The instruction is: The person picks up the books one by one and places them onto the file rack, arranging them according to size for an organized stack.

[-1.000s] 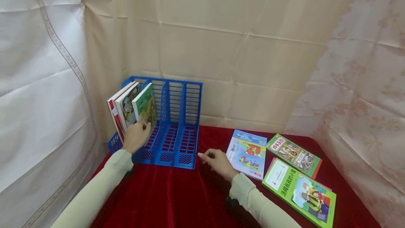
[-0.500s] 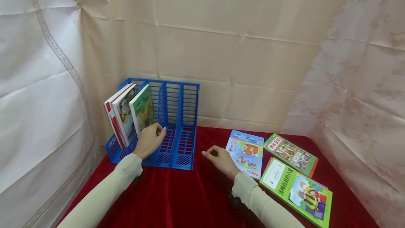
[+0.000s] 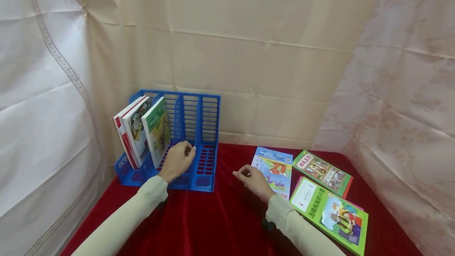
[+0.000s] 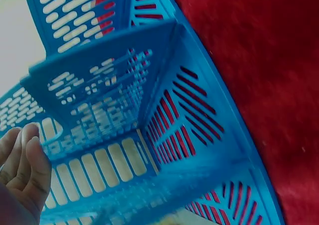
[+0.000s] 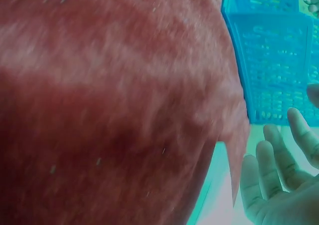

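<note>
A blue plastic file rack (image 3: 199, 121) stands on the red cloth. A thin green-topped picture book (image 3: 156, 129) stands upright in it, tilted slightly. My left hand (image 3: 177, 161) hovers before the rack's middle compartments, just right of that book, fingers loosely curled around nothing. In the left wrist view, the left hand's fingers (image 4: 35, 160) overlap the rack's slotted dividers. My right hand (image 3: 254, 182) hangs over the left edge of a blue book with a fox cover (image 3: 275, 169), holding nothing. The right wrist view shows the right hand's relaxed fingers (image 5: 269, 170) spread apart.
White-edged books (image 3: 124, 129) stand at the rack's left end. On the right lie a green-and-red book (image 3: 325, 171) and a lime-green book (image 3: 332, 212) on top of a pink-edged one. Pale curtains (image 3: 231, 58) hang behind and at both sides.
My left hand has come away from the green-topped book and moved right across the rack's front. The book stays standing in the rack. My right hand has shifted slightly right, over the fox book.
</note>
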Action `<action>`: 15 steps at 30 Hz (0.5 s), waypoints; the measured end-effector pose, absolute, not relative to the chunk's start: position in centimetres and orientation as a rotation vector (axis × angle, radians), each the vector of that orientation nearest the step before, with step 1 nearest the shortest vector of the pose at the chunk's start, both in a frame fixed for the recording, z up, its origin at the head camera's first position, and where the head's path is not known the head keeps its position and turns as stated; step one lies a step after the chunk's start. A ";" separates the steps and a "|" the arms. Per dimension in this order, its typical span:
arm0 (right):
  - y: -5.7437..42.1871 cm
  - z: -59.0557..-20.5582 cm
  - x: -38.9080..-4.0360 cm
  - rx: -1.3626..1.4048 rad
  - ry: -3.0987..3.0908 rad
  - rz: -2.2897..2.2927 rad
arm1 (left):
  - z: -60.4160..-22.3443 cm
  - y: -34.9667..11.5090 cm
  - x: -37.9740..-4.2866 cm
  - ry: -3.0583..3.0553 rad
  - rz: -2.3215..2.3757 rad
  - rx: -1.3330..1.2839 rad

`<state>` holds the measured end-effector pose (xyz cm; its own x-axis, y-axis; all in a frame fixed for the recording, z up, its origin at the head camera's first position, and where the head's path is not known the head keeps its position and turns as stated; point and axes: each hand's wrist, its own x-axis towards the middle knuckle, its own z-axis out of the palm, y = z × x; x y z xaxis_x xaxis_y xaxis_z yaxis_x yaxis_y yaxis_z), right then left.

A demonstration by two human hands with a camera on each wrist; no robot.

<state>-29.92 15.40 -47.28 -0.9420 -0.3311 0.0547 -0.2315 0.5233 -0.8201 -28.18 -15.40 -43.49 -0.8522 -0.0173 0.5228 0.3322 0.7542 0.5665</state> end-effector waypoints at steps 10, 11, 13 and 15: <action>17.6 -47.9 -30.3 -0.418 2.788 -1.374 | -43.3 -12.2 -28.5 -2.434 -0.978 -0.346; 17.9 -47.9 -30.3 -0.410 2.792 -1.370 | -43.3 -11.8 -28.5 -2.438 -0.987 -0.354; 18.5 -47.9 -30.3 -0.405 2.803 -1.361 | -43.4 -11.1 -28.5 -2.445 -1.000 -0.369; 19.1 -47.9 -30.4 -0.388 2.821 -1.347 | -43.4 -10.5 -28.5 -2.447 -1.001 -0.384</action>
